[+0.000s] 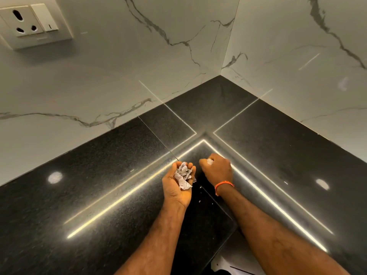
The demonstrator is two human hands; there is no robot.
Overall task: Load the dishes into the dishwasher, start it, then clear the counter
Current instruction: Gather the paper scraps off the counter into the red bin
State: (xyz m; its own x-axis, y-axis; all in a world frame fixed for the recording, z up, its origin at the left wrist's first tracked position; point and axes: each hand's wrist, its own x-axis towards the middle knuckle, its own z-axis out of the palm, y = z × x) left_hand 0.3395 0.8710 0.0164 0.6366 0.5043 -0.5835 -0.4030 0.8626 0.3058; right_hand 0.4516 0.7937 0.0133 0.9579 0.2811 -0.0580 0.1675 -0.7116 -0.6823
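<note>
Left hand [177,184] cupped palm-up, cradling torn paper scraps [183,175]. Right hand [216,169] clenched round white scrap [209,161]. We judge paper light, limp, easily spilled; pinch crumbs [199,201] off black table [99,175].

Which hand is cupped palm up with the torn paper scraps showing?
The left hand: it cradles the paper scraps in its upturned palm. The right hand, with the orange wristband, is fisted knuckles up.

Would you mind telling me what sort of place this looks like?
Most likely a home kitchen corner: a polished black stone counter meets white marble-look wall tiles, with a wall socket above. The left hand cups torn paper scraps gathered off it.
</note>
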